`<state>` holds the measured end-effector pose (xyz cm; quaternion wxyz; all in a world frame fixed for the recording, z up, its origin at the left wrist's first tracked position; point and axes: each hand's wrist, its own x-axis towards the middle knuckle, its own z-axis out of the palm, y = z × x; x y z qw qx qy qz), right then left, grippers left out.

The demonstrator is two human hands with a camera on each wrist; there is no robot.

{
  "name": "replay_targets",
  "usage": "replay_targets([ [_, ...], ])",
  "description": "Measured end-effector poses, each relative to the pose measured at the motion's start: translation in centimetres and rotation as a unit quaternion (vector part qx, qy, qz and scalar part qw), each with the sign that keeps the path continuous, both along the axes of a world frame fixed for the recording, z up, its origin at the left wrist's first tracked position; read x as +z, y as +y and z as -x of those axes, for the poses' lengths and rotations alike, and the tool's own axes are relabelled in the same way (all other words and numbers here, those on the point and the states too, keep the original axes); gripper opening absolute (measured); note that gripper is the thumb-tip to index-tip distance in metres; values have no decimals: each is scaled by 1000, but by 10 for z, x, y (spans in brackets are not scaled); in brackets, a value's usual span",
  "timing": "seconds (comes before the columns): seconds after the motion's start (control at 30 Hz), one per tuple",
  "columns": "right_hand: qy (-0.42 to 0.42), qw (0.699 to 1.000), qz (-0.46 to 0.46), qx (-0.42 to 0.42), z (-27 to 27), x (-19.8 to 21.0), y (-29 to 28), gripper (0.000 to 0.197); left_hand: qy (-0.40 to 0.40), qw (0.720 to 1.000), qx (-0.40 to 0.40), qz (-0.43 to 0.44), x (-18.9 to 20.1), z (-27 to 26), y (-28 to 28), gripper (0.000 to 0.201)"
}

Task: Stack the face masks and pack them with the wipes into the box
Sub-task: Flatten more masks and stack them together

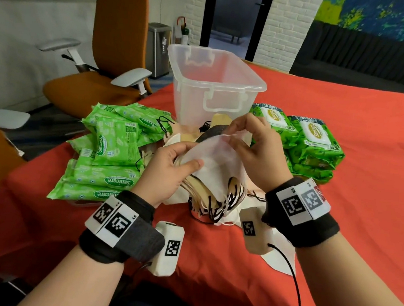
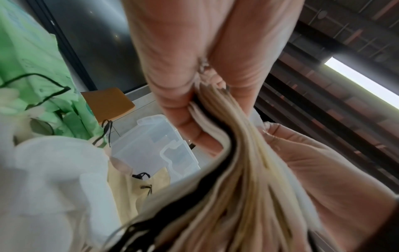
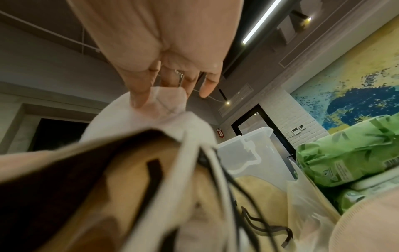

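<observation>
Holding a thick stack of face masks (image 1: 213, 191) above a red tablecloth (image 1: 338, 215), the person's left hand (image 1: 169, 172) curls its fingers and thumb round the stack's edge, thumb pressed on a white mask (image 1: 217, 154) on top. The right hand (image 1: 253, 150) pinches that white mask's far corner between thumb and fingertips. A clear plastic box (image 1: 212, 84) stands just behind, with green wipes packs (image 1: 112, 151) heaped to the left and larger wipes packs (image 1: 308, 143) stacked to the right.
</observation>
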<state>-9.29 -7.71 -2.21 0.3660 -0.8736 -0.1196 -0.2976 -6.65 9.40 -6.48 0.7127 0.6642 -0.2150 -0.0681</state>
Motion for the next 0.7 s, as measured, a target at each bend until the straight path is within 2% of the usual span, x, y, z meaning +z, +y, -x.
replay_targets([
  [0.07, 26, 997, -51, 43, -1, 1, -2, 12, 18, 1000, -5, 9, 1, 1, 0, 22],
  [0.13, 69, 989, -94, 87, -2, 2, -4, 30, 36, 999, -6, 19, 2, 2, 1, 16],
  [0.2, 100, 987, -80, 102, -3, 4, -8, 49, 44, 999, -4, 19, 3, 3, 2, 17],
  [0.27, 118, 985, -76, 97, -4, 7, -8, 55, 40, 999, -1, 12, 3, 3, 2, 20],
  [0.5, 134, 987, -77, 39, -10, 5, -9, 51, 20, 1000, 3, -19, 3, 5, 1, 28],
  [0.6, 116, 993, -28, -13, -11, 5, -6, 42, -4, 1000, 5, -26, 4, 6, -1, 31],
  [0.7, 103, 993, 16, -51, -9, 7, -4, 32, -27, 999, 8, -25, 4, 6, 0, 42],
])
